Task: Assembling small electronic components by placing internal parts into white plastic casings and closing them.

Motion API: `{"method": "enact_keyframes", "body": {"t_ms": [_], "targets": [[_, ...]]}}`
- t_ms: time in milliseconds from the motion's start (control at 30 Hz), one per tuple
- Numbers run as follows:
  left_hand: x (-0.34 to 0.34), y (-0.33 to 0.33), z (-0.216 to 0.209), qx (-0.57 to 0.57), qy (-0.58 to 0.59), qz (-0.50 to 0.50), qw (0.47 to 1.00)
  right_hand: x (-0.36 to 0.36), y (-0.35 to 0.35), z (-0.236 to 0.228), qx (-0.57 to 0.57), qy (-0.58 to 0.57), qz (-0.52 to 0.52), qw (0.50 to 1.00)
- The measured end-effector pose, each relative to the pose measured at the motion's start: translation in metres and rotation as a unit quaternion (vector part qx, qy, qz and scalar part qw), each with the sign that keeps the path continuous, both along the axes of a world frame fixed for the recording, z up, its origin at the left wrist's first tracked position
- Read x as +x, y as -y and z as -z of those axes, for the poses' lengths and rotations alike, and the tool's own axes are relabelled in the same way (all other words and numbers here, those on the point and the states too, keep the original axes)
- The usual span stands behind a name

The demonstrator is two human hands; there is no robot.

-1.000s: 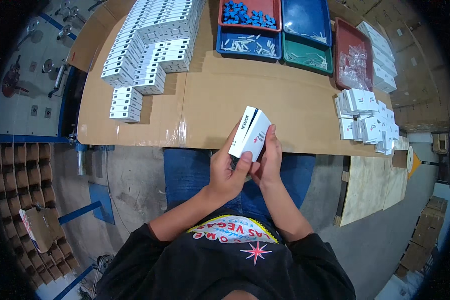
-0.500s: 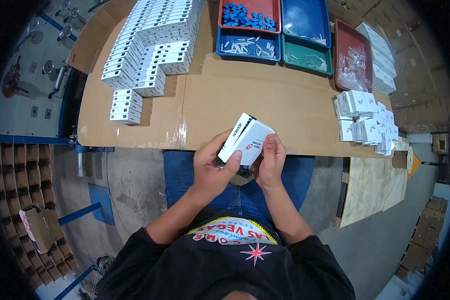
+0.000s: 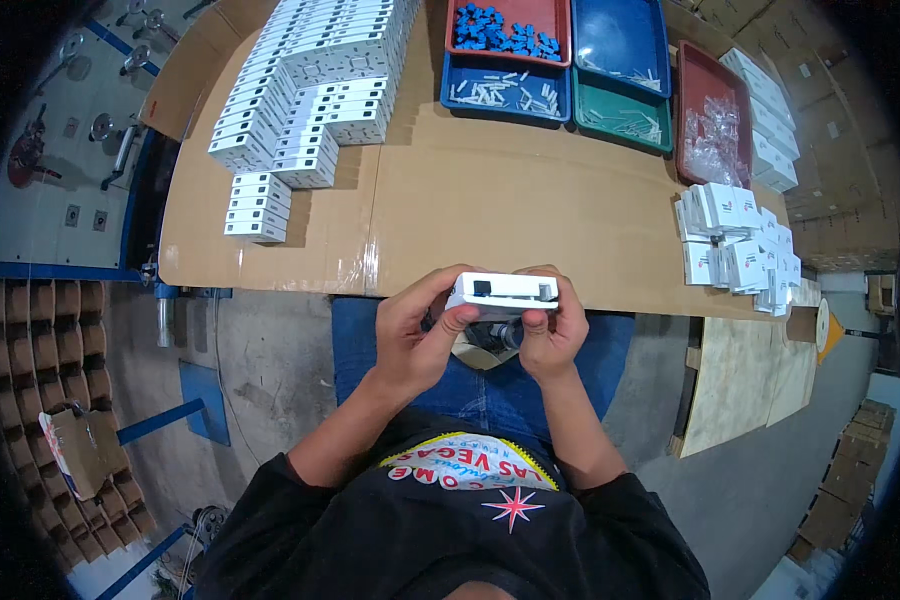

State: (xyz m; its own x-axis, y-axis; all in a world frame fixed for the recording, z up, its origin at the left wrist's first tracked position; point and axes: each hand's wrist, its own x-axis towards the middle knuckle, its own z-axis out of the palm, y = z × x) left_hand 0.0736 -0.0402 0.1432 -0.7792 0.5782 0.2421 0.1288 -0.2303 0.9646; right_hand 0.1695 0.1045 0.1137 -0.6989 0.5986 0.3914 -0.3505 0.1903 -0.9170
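Between my two hands is a flat white plastic housing (image 3: 505,284), held level just off the cardboard's near edge. Its narrow side faces up at me, with a dark square opening near the left end, a thin dark gap and a small grey part at the right end. My left hand (image 3: 410,338) grips the left end, thumb on the near side. The right end is pinched by my right hand (image 3: 554,340), thumb likewise in front. The fingertips behind the housing are mostly hidden. Something dark and rounded (image 3: 508,335) shows below it, too covered to name.
Similar white housings (image 3: 310,150) stand stacked at the far left of the cardboard-covered table (image 3: 470,210). A red tray (image 3: 567,30) holds blue plastic parts; a blue tray (image 3: 510,116) and green tray (image 3: 625,140) hold small pieces. White packets (image 3: 740,250) are piled right, near a dark red tray (image 3: 687,110).
Both hands have turned the housing from a slant to level, edge upward. The white printed leaflet-like piece against it is no longer visible. My right hand has shifted to its right end.
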Motion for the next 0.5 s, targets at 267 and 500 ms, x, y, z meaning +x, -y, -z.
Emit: {"method": "enact_keyframes", "body": {"t_ms": [267, 500], "targets": [[-0.010, -0.007, 0.003, 0.082, -0.094, 0.084, 0.989, -0.001, 0.000, -0.014, 0.066, -0.070, 0.010, 0.995], [0.014, -0.008, -0.006, 0.100, 0.024, 0.083, 0.991, 0.000, -0.003, -0.017, 0.180, -0.088, 0.015, 0.980]]}}
